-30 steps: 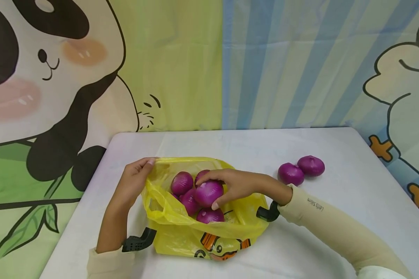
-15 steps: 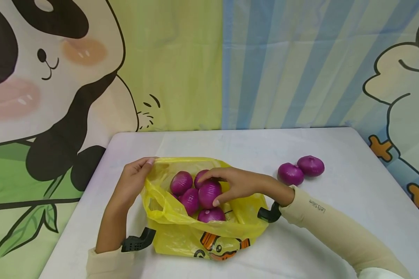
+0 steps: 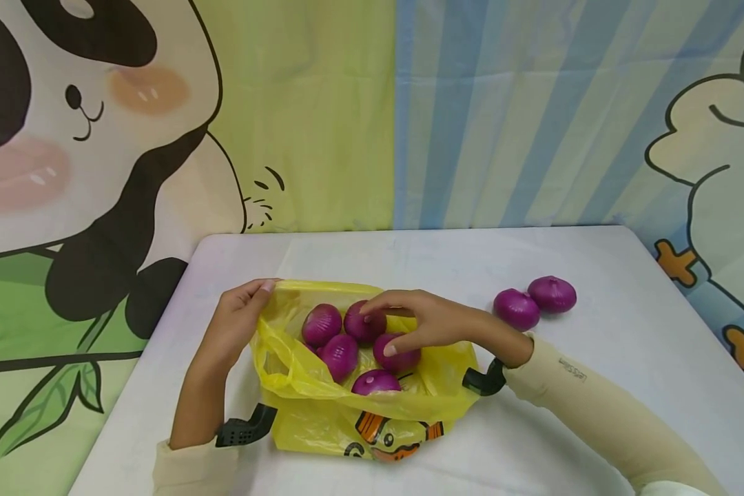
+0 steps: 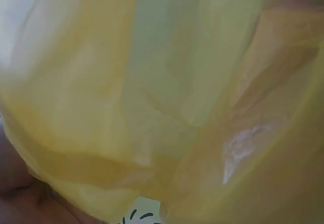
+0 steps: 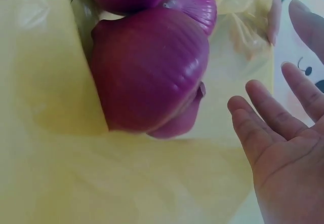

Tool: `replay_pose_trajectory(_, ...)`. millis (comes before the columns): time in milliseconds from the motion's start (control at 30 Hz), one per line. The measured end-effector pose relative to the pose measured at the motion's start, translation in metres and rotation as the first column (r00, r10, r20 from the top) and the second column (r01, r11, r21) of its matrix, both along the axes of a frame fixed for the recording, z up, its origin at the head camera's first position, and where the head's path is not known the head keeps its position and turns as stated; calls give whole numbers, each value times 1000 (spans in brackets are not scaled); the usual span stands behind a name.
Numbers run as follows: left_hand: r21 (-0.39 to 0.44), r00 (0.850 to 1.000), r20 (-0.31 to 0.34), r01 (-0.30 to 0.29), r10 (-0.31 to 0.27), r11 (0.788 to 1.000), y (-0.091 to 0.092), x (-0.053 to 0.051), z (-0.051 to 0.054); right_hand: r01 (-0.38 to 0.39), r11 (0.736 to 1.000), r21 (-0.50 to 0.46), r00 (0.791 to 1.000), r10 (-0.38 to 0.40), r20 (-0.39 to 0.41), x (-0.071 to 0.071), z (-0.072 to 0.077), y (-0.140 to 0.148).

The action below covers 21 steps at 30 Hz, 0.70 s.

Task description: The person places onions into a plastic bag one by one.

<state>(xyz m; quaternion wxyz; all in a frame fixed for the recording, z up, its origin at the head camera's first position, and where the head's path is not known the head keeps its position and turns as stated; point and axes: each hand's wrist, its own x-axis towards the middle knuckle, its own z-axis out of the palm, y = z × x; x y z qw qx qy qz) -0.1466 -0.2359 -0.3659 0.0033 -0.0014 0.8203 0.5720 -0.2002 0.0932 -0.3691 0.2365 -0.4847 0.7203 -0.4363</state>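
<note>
A yellow plastic bag [image 3: 316, 424] stands with its mouth wide on the white table, and several purple onions [image 3: 339, 357] lie inside it. My left hand [image 3: 232, 324] pinches the bag's rim at the far left corner. Over the bag mouth is my right hand [image 3: 434, 320], its fingers extended and parted. Just under its thumb lies one onion [image 3: 403, 357]; another onion [image 3: 364, 325] is below the fingertips. In the right wrist view, the palm and fingers are apart from the large onion [image 5: 152, 72]. Bag film [image 4: 167, 82] fills most of the left wrist view.
Two more onions, a nearer one [image 3: 517, 309] and a farther one [image 3: 552, 295], sit together on the table [image 3: 409, 258] to the right of the bag. A printed cloth backdrop [image 3: 322, 124] stands behind the table.
The onion under my right hand has been let go and now lies in the bag, slightly lower and to the right. My right hand has spread and shifted a little rightward. The left stays put.
</note>
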Motion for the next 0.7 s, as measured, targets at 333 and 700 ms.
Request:
replay_pose_trajectory(333,-15,1000,13,-2,3,1000,1,-2,2,92,994,-65,996,-91,21,0,4,26)
replay_pose_trajectory(700,10,1000,-4,1,-1,1000,-2,1,3,185,981,-54,983,-186,-5,2,5,49)
